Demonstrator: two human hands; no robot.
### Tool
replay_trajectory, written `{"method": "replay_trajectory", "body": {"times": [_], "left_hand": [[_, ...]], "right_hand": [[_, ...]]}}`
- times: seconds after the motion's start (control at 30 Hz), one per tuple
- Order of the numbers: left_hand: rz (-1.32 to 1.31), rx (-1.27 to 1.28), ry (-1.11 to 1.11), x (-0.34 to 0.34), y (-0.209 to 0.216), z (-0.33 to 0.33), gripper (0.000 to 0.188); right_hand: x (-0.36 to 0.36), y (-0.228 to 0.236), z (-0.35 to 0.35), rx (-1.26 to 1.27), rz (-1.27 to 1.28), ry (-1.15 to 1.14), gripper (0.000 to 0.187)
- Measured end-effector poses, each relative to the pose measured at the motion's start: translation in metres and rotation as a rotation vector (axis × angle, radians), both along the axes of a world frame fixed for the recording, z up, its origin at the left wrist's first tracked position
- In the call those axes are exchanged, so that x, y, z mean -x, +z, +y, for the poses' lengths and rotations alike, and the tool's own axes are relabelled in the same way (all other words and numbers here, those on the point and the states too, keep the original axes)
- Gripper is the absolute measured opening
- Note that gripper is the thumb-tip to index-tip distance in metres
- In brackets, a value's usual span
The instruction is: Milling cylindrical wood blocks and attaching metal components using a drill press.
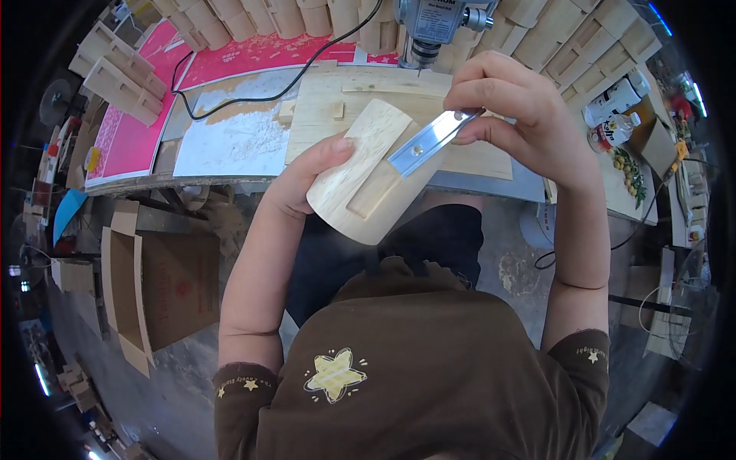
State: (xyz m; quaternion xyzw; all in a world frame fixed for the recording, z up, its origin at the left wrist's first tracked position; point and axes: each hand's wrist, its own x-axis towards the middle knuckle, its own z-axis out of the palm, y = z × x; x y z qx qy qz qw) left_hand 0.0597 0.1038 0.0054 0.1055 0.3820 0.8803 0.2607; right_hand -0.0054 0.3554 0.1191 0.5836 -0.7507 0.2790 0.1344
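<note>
Head view showed my left hand (307,180) gripping the rounded wooden piece (368,172) above my lap, near the bench (230,180) — my right hand (514,107) pinched a metal strip (429,142) over its recessed slot. Fitting, I judged; next it needed square seating.

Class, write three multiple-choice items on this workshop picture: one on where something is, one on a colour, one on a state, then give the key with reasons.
1. Where does the metal strip lie?
A. across the slot in the wooden piece
B. on the floor
C. under the drill press

2. What colour is the sheet on the left of the workbench?
A. green
B. pink
C. black

3. How is the wooden piece supported?
A. clamped in a vice
B. lying flat on the bench
C. held up by the left hand

Key: 1 A, the right hand pinches the strip's end over the slot. 2 B, it shows bright pink. 3 C, the left thumb presses its edge, clear of the bench.
</note>
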Motion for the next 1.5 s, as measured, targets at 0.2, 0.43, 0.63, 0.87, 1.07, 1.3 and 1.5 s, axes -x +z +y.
{"method": "replay_trajectory", "body": {"times": [0.2,0.43,0.63,0.87,1.07,1.3,1.5], "left_hand": [[-0.049,-0.047,-0.02,0.001,-0.004,0.001,0.059],[-0.058,-0.064,-0.032,0.0,0.004,0.006,0.06],[-0.055,0.018,0.034,0.0,0.002,0.009,0.061],[0.006,0.042,0.076,-0.006,0.007,0.013,0.063],[0.071,0.132,0.114,-0.011,0.015,0.024,0.073],[0.251,0.251,0.341,-0.019,0.014,0.037,0.082],[0.396,0.287,0.546,-0.02,0.023,0.05,0.086]], "right_hand": [[0.002,0.003,-0.003,-0.013,-0.066,0.016,0.024],[0.003,0.012,-0.004,-0.086,-0.073,0.043,0.023],[-0.012,-0.001,-0.01,0.004,-0.099,-0.032,0.023],[-0.025,-0.011,-0.007,0.087,-0.132,-0.027,0.024],[-0.038,-0.039,-0.011,0.26,-0.25,-0.087,0.031],[-0.043,-0.074,-0.025,0.577,-0.557,-0.139,0.049],[-0.042,-0.083,-0.03,0.685,-0.638,-0.26,0.047]]}}
